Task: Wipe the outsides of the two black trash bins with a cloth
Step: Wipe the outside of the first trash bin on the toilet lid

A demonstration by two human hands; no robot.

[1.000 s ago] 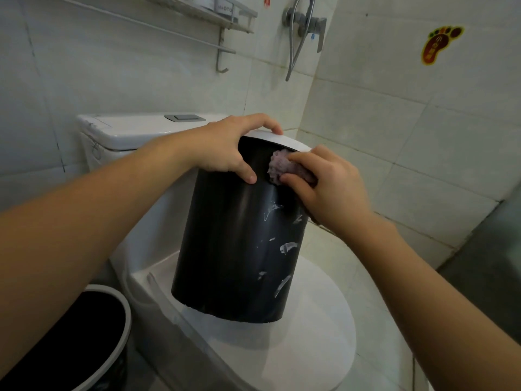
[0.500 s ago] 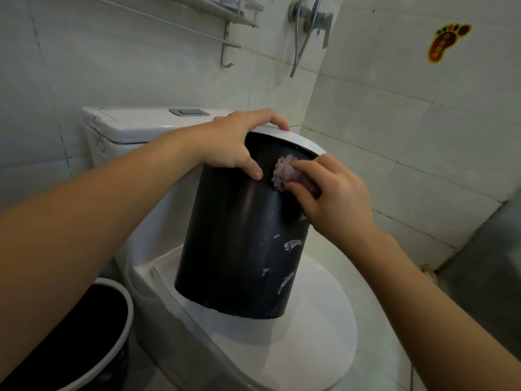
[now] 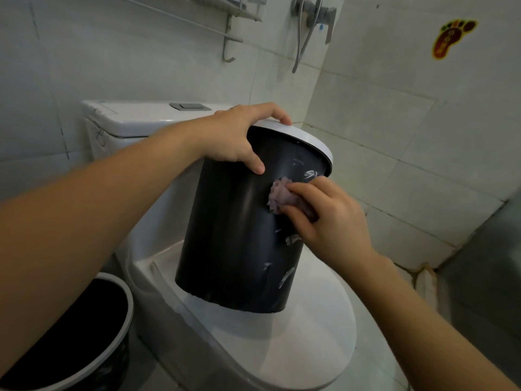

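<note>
Setting: tiled bathroom walls (image 3: 394, 114) stood behind a white toilet (image 3: 296, 348), its closed lid serving as your work surface.
Right grip: your right hand (image 3: 327, 218) was closed around a bunched purple cloth (image 3: 277, 196), pressing it against the right side of the bin wall.
Left grip: your left hand (image 3: 239, 136) clamped the white rim at the top, thumb down on the black side.
Bin being wiped: the black trash bin (image 3: 234, 235) stood tilted on the toilet lid, pale smears showing on its right side.
Second bin: another black bin (image 3: 84, 342) with a white rim sat on the floor, near left of the toilet.
Far wall: a metal rack (image 3: 225, 21) and a shower valve (image 3: 313, 15) hung high up.
</note>
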